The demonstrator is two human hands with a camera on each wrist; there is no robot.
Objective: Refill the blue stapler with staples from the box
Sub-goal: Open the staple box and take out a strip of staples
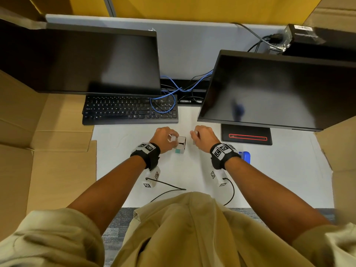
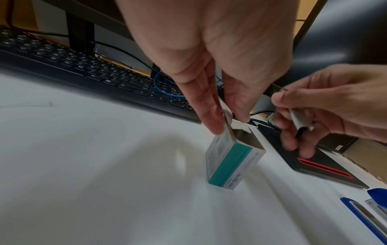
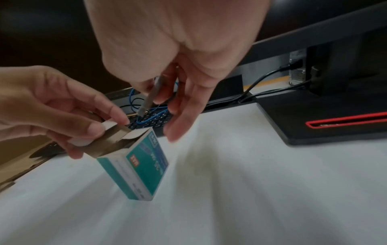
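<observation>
The staple box (image 2: 232,159) stood on end on the white counter (image 2: 104,165), its top flap pinched back by the left hand (image 1: 165,138) so that the mouth stayed open and the box steady. The right hand (image 1: 204,136), just right of the box and raised off the counter, pinched what looked like a strip of staples (image 3: 149,97) between thumb and fingers (image 3: 180,116), wrist bent downward. The blue stapler (image 2: 368,213) lay open nearer and to the right, ready for loading.
</observation>
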